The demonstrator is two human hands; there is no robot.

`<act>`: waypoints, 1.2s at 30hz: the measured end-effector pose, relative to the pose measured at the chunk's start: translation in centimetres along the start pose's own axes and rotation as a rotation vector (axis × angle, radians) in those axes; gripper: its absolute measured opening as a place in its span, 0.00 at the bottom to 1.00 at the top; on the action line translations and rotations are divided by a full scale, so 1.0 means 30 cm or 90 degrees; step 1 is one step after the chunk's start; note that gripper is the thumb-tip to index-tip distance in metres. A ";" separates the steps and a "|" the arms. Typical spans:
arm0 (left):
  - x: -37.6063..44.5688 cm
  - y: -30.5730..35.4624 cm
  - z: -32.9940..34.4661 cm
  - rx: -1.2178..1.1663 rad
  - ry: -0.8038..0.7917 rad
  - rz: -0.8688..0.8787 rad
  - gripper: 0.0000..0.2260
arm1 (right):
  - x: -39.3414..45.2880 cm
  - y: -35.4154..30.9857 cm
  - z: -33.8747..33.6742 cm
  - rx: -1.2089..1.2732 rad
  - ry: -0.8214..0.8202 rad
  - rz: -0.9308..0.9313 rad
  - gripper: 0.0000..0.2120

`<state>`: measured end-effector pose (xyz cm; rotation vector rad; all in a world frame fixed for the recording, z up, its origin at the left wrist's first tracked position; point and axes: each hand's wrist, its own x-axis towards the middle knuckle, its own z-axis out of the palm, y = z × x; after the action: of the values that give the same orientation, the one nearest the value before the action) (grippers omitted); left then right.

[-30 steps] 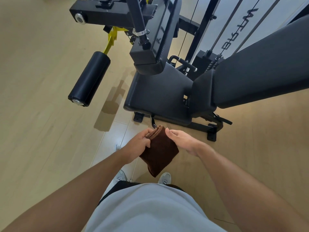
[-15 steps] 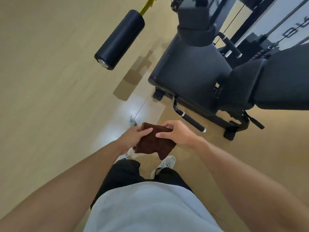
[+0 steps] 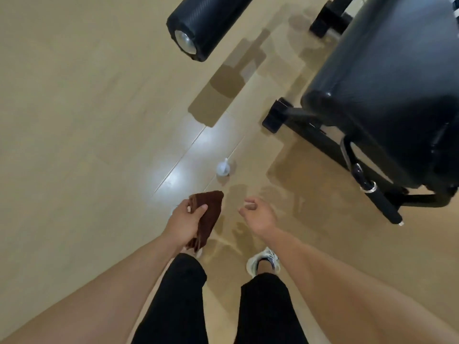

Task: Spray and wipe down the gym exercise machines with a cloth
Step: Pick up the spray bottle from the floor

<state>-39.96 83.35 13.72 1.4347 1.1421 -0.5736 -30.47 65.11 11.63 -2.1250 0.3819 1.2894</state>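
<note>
My forearms bare, no sleeves visible; my left hand [image 3: 185,223], right hand [image 3: 259,214] ungloved; black trousers [image 3: 265,311]; white lace-up trainer [image 3: 263,261] on right foot.

Left hand [image 3: 185,220] grips brown cloth [image 3: 208,214]; right hand [image 3: 259,214] loose; spray bottle [image 3: 222,168] on floor [image 3: 74,120]

Brown cloth [image 3: 207,214], black seat pad [image 3: 387,95], white spray bottle [image 3: 222,168]

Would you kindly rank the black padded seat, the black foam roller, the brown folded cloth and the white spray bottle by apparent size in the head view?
1. black padded seat
2. black foam roller
3. brown folded cloth, nearer the camera
4. white spray bottle
</note>
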 end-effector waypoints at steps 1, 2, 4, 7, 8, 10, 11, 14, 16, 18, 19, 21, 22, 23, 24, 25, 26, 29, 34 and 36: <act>0.070 -0.027 -0.018 -0.004 0.015 -0.003 0.12 | 0.069 0.002 0.050 0.005 0.000 0.011 0.20; 0.137 -0.054 -0.032 -0.011 0.034 -0.013 0.12 | 0.142 0.001 0.098 0.011 0.000 0.020 0.20; 0.269 -0.111 -0.054 -0.018 0.067 -0.028 0.12 | 0.307 0.007 0.189 0.072 0.013 0.057 0.22; 0.443 -0.198 -0.081 -0.016 0.083 -0.042 0.14 | 0.605 0.041 0.295 0.166 0.053 0.105 0.30; 0.492 -0.221 -0.087 -0.011 0.082 -0.043 0.15 | 0.671 0.024 0.319 0.182 0.068 0.107 0.33; 0.576 -0.262 -0.092 -0.011 0.081 -0.051 0.22 | 0.790 -0.013 0.349 0.219 0.101 0.107 0.36; 0.604 -0.273 -0.096 -0.008 0.079 -0.056 0.28 | 0.852 -0.017 0.361 0.226 0.111 0.112 0.38; 0.663 -0.295 -0.099 0.065 0.072 0.005 0.33 | 1.025 -0.011 0.393 0.210 0.123 0.147 0.46; 0.691 -0.304 -0.099 0.106 0.069 0.062 0.32 | 1.099 -0.015 0.413 0.188 0.122 0.160 0.41; 0.711 -0.317 -0.106 0.122 0.039 0.089 0.27 | 1.125 -0.042 0.417 0.142 0.136 0.151 0.29; 0.714 -0.322 -0.110 0.113 0.009 0.088 0.26 | 1.124 -0.051 0.415 0.119 0.158 0.154 0.23; 0.706 -0.329 -0.122 0.124 -0.041 0.085 0.27 | 1.073 -0.049 0.415 0.089 0.188 0.159 0.18; 0.695 -0.326 -0.127 0.153 -0.042 0.103 0.28 | 1.013 -0.042 0.415 0.076 0.193 0.142 0.17; 0.680 -0.315 -0.131 0.174 -0.027 0.122 0.28 | 0.941 -0.032 0.417 0.070 0.194 0.113 0.16; 0.657 -0.297 -0.133 0.177 -0.011 0.133 0.27 | 0.856 -0.026 0.415 0.070 0.196 0.078 0.16; 0.627 -0.270 -0.136 0.174 0.002 0.144 0.26 | 0.767 -0.024 0.411 0.079 0.205 0.050 0.14; 0.593 -0.241 -0.139 0.173 0.015 0.165 0.25 | 0.669 -0.035 0.403 0.098 0.214 0.038 0.10; 0.448 -0.136 -0.145 0.227 -0.013 0.215 0.26 | 0.344 -0.090 0.358 0.139 0.203 0.003 0.06; 0.092 0.092 -0.150 0.424 -0.231 0.250 0.37 | -0.230 -0.237 0.203 0.169 0.153 -0.071 0.08; -0.110 0.217 -0.150 0.472 -0.227 0.301 0.23 | -0.440 -0.305 0.125 0.164 0.104 -0.093 0.12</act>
<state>-36.74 87.37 20.58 2.0406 0.2693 -0.9133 -34.56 73.63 25.15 -2.0028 0.4285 0.9351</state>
